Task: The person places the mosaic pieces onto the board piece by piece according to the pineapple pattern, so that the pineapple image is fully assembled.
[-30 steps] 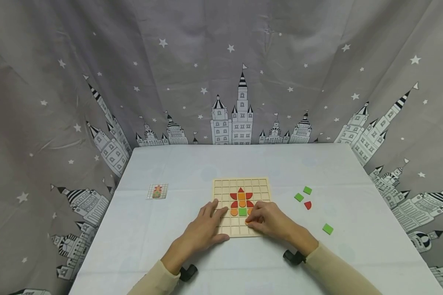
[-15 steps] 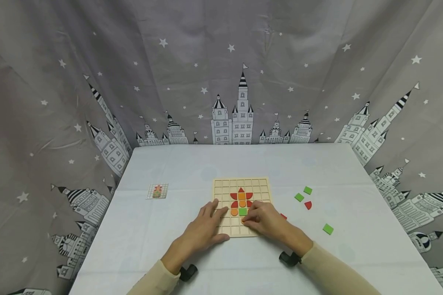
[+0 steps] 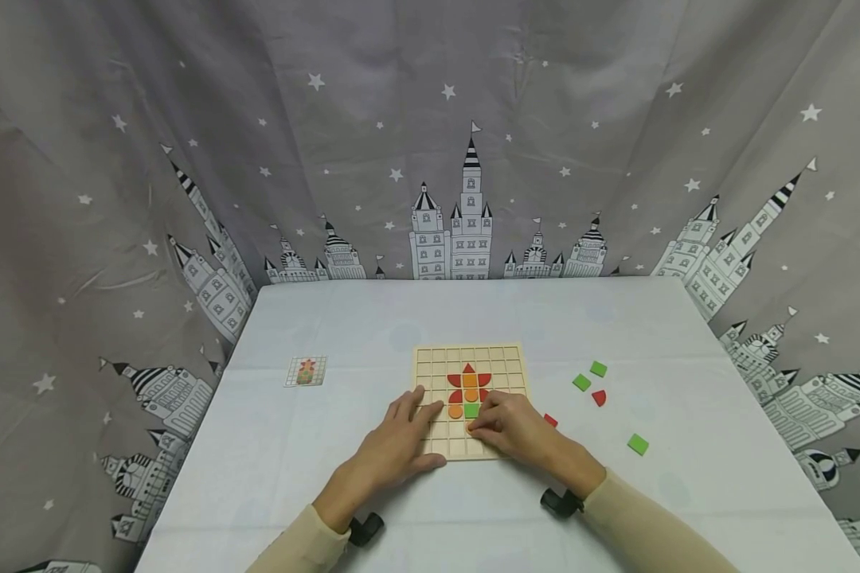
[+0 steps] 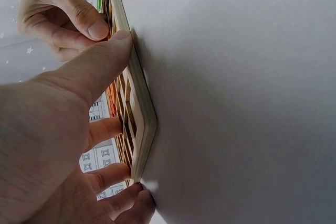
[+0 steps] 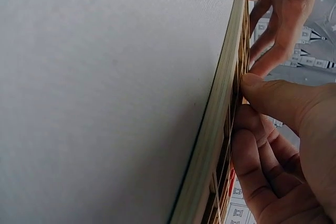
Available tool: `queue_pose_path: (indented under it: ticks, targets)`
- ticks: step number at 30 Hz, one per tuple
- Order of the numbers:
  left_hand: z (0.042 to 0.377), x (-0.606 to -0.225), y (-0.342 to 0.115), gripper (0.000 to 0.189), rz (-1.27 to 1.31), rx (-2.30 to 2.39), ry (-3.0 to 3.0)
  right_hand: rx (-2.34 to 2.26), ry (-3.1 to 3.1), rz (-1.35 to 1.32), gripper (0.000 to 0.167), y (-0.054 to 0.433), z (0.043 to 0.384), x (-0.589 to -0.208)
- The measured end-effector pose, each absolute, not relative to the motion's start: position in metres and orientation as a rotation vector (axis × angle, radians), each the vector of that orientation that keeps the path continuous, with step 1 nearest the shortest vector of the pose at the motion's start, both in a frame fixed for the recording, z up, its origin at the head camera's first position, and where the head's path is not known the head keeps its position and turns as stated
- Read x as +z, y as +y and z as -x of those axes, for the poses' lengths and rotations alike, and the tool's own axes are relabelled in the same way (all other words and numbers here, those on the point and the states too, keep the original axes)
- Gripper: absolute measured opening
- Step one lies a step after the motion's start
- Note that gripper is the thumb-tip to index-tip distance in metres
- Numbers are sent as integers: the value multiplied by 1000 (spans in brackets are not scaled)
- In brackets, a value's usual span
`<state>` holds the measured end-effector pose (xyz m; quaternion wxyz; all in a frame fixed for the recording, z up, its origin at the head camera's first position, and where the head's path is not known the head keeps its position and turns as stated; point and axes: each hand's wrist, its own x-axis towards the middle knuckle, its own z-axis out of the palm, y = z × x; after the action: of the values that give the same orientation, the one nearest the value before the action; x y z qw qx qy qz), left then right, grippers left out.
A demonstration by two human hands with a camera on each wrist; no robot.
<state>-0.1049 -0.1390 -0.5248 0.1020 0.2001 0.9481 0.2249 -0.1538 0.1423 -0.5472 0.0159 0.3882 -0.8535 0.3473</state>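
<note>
Orange disc (image 3: 471, 429): shifted leftward with the right hand since the first frame, now over the square just below the green tile (image 3: 471, 411) on the board.
Right hand (image 3: 517, 428): thumb and fingers pinch the disc.
Left hand (image 3: 396, 446): fingers spread, resting on the board's left side, thumb at its near edge.
Board (image 3: 504, 358): flat on the table (image 3: 373, 318).
Red tile (image 3: 550, 420): just beside the right hand.
Picture card (image 3: 306, 372): left of the board.
</note>
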Motion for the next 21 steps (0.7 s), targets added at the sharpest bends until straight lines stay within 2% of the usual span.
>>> queue_pose_path:
  ticks: [11, 21]
  targets:
    - [105, -523, -138, 89, -586, 659, 2798, 1054, -2609, -1193, 11, 145, 152, -544]
    - [104, -524, -138, 88, -578, 667, 2795, 1061, -2640, -1021, 9, 165, 157, -541]
